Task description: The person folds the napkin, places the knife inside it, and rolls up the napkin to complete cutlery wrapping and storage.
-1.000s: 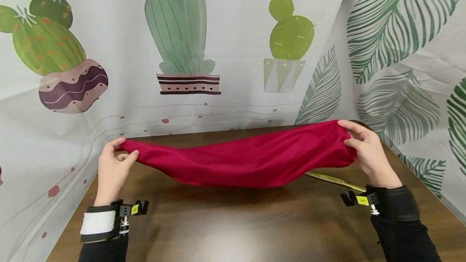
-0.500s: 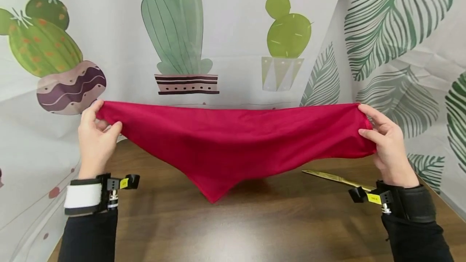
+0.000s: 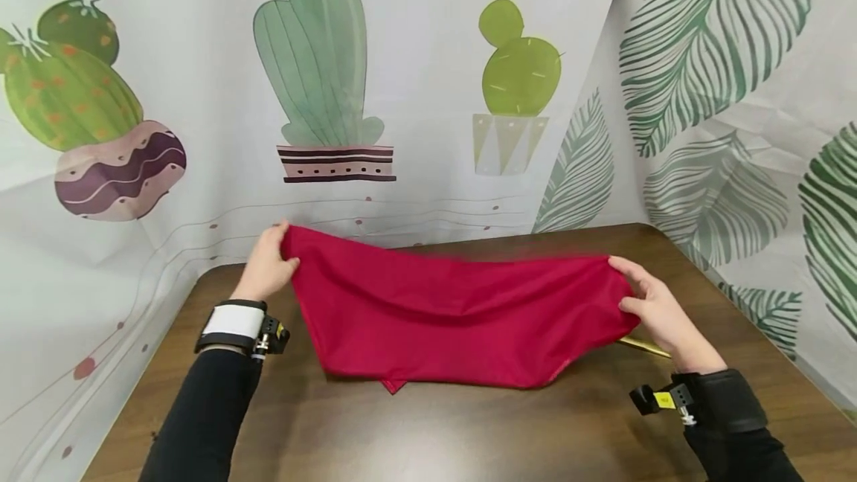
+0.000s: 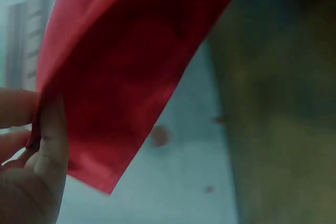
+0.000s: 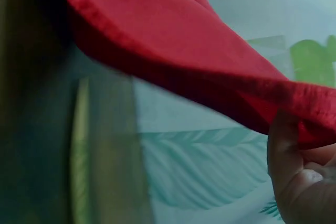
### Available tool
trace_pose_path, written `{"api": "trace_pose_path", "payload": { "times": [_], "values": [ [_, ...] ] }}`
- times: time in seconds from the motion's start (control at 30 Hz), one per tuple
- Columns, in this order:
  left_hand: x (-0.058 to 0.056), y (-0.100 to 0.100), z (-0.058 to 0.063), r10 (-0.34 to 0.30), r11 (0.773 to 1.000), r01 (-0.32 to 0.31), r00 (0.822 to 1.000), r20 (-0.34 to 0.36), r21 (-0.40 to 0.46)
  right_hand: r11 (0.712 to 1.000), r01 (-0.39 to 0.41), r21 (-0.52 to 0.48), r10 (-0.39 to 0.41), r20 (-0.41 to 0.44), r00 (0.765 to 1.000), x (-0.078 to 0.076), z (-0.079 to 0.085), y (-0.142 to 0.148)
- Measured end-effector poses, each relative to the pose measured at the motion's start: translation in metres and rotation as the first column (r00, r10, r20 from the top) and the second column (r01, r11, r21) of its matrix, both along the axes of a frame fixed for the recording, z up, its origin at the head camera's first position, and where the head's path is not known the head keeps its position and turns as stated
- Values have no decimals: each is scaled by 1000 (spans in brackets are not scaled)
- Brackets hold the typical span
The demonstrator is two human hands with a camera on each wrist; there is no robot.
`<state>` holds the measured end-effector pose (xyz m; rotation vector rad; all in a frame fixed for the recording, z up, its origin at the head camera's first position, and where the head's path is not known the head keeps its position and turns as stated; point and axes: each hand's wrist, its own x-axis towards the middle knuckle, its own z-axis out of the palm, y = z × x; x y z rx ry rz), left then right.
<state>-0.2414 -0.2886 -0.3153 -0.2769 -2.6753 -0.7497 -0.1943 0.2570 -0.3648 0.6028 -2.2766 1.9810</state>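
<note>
A plain red cloth stretches between both hands above the table, its upper edge sagging slightly. At its upper left corner the left hand pinches it between thumb and fingers. The right hand pinches the opposite end, lower and closer to the person. One small pointed corner hangs below the lower edge, left of the middle. In the left wrist view, the left thumb presses on the cloth. The right wrist view has the right thumb against the hemmed cloth.
A thin gold-coloured strip lies on the brown wooden table, partly hidden behind the cloth and right hand. Behind the table hangs a white backdrop printed with cacti and leaves. Both wrists wear camera straps.
The cloth was raised and spread wider half a second ago; both hands have since lowered. The left hand has moved right, bringing the hands closer together, and the cloth's lower edge now hangs broader.
</note>
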Motion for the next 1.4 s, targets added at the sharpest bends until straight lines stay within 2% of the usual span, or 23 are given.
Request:
{"api": "trace_pose_path", "payload": {
  "times": [0.1, 0.23, 0.37, 0.43, 0.47, 0.53, 0.6, 0.67, 0.7, 0.77, 0.87, 0.9, 0.93, 1.0, 1.1, 1.17, 1.3, 1.4],
  "values": [
    [-3, 3, -26, -26, 998, 32, 995, 100, -62, 991, 29, 128, -36, 52, 998, 1, -13, -1],
    [0, 10, -53, -80, 992, 100, 966, 247, -72, 968, 21, 249, -46, 93, 995, -1, -25, -3],
    [8, 19, -70, -110, 983, 154, 929, 354, -99, 926, 42, 374, -69, 60, 996, -2, -33, -5],
    [14, 25, -75, -97, 972, 167, 925, 369, -165, 900, 56, 431, -87, 52, 995, -1, -35, -5],
    [18, 29, -77, -76, 966, 159, 930, 360, -206, 890, 62, 451, -94, 47, 994, 0, -36, -4],
    [31, 38, -80, -38, 942, 131, 957, 287, -310, 876, 64, 478, -100, 49, 994, 3, -39, -3],
    [46, 49, -82, -19, 905, 85, 987, 160, -417, 865, 73, 497, -106, 38, 994, 6, -41, -2],
    [63, 61, -83, -53, 874, 58, 998, 24, -482, 848, 107, 518, -127, 3, 992, 10, -43, -1],
    [72, 68, -83, -85, 861, 63, 996, -20, -505, 835, 135, 534, -147, -19, 989, 12, -44, 0],
    [88, 81, -82, -168, 839, 117, 985, -49, -532, 803, 182, 567, -186, -52, 981, 17, -46, 3],
    [106, 100, -81, -294, 800, 239, 956, -11, -550, 765, 222, 605, -226, -69, 972, 22, -47, 8],
    [109, 104, -82, -322, 780, 268, 947, 5, -566, 756, 221, 616, -230, -66, 971, 24, -47, 10],
    [112, 108, -84, -351, 759, 299, 936, 22, -579, 749, 215, 627, -231, -58, 971, 25, -47, 11],
    [114, 115, -88, -390, 719, 342, 919, 57, -605, 764, 186, 618, -230, -8, 973, 28, -48, 12],
    [112, 123, -94, -396, 683, 356, 914, 86, -637, 791, 135, 597, -220, 72, 973, 32, -48, 15],
    [110, 126, -97, -395, 671, 350, 915, 83, -654, 813, 104, 573, -213, 125, 969, 34, -49, 16],
    [105, 132, -102, -394, 663, 309, 919, 32, -682, 813, 70, 578, -188, 147, 971, 38, -48, 17],
    [102, 136, -104, -395, 650, 279, 919, -1, -707, 809, 34, 587, -137, 132, 982, 40, -48, 18]
  ]
}}
